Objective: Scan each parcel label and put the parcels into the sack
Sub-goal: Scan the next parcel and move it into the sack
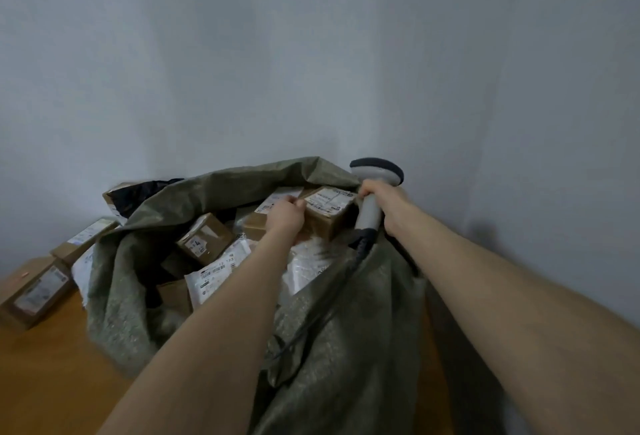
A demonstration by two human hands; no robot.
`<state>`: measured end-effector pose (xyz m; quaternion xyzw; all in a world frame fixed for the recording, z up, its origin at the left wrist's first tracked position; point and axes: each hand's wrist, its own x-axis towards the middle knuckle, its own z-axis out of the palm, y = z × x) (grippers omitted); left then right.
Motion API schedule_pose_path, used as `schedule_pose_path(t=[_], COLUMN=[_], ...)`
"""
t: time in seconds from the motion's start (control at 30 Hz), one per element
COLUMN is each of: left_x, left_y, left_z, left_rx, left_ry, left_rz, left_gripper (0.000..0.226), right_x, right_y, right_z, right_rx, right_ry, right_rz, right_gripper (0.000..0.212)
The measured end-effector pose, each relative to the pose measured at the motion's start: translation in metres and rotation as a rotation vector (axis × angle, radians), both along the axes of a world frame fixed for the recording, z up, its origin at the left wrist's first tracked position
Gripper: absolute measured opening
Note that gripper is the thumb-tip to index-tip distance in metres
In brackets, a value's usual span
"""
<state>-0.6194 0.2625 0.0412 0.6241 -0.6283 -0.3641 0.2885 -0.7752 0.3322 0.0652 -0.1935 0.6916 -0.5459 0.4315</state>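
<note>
Gripping a cardboard box [330, 215] in left hand [285, 216], scanner [370, 215] in right hand [385, 200] — likely light, stiff; best held across opposite edges.

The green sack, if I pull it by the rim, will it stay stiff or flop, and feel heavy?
Probably floppy: the sack sags in folds and its edge droops inward. Likely heavy to drag, since several boxes and white mailers fill it. It may slide on the smooth table.

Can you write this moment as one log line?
left hand: grips box in sack | right hand: grips scanner | more boxes: on table
</note>
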Motion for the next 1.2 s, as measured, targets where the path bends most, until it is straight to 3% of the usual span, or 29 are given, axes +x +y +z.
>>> schedule_pose_path(t=[0.2,0.37,0.47,0.57,0.7,0.73,0.8,0.83,0.97,1.1,1.2], left_x=[-0.027,-0.010,-0.035,-0.041,-0.031,-0.033,-0.045,-0.049,-0.049,-0.045,-0.039], left_y=[-0.003,-0.024,-0.018,-0.012,-0.025,-0.028,-0.026,-0.023,-0.031,-0.030,-0.026], left_z=[-0.013,-0.002,-0.012,-0.028,-0.035,-0.034,-0.040,-0.045,-0.061,-0.065,-0.062], left_rx=[0.008,-0.078,0.027,0.086,-0.008,-0.095,-0.339,-0.422,-0.309,-0.061,-0.051], left_ry=[0.086,-0.084,0.022,0.009,0.111,0.019,-0.395,-0.515,-0.417,-0.695,-0.593], left_rz=[-0.138,-0.056,-0.182,-0.330,-0.468,-0.479,-0.467,-0.439,-0.357,-0.623,-0.598], left_gripper=[0.035,0.030,0.031,0.041,0.050,0.049,0.044,0.042,0.038,0.046,0.050], right_x=[-0.025,-0.014,-0.004,-0.010,-0.016,-0.013,-0.004,-0.001,0.002,-0.001,0.001], right_y=[0.007,0.002,-0.001,0.000,-0.002,-0.004,-0.006,-0.007,-0.009,-0.004,-0.003], right_z=[-0.019,-0.012,-0.011,-0.020,-0.026,-0.025,-0.023,-0.021,-0.019,-0.029,-0.031], right_rx=[-0.078,-0.143,-0.153,-0.139,-0.166,-0.160,-0.153,-0.158,-0.167,-0.123,-0.103], right_ry=[-0.118,-0.159,-0.183,-0.203,-0.249,-0.254,-0.264,-0.258,-0.213,-0.192,-0.159], right_rz=[-0.193,-0.136,-0.055,-0.094,-0.134,-0.109,-0.054,-0.034,-0.067,-0.078,-0.078], right_gripper=[0.036,0.014,0.019,0.023,0.043,0.047,0.052,0.050,0.013,0.029,0.025])
